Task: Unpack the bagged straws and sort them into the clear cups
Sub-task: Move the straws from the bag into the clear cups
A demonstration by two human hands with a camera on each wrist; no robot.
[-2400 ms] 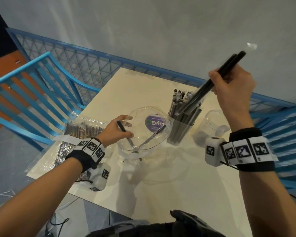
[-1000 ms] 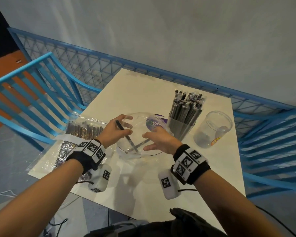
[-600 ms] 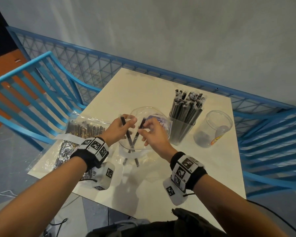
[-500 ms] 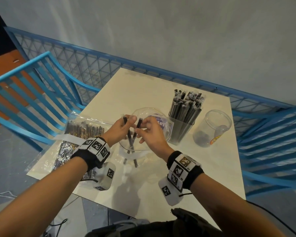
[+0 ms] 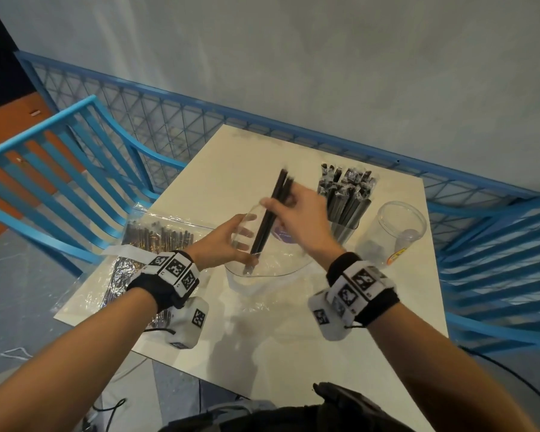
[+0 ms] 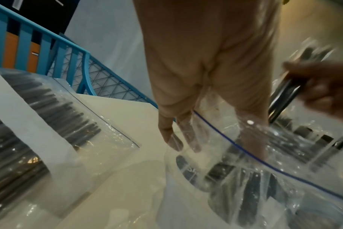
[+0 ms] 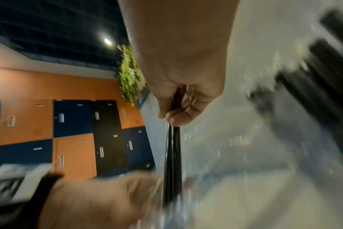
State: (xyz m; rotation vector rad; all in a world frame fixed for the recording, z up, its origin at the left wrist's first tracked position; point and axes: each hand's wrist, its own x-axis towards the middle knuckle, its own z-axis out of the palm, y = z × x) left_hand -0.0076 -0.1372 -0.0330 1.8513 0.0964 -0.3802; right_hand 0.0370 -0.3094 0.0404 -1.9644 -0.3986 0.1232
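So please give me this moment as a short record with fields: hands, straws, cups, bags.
left hand: holds open bag
right hand: grips two black straws, lower ends in the open bag
full cup: packed with straws, upright
empty cup: right of full cup
second bag: many straws, lying at table's left edge

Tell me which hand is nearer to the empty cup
Right. The right hand holds straws just left of the full cup, closer to the empty cup. The left hand holds the bag farther left.
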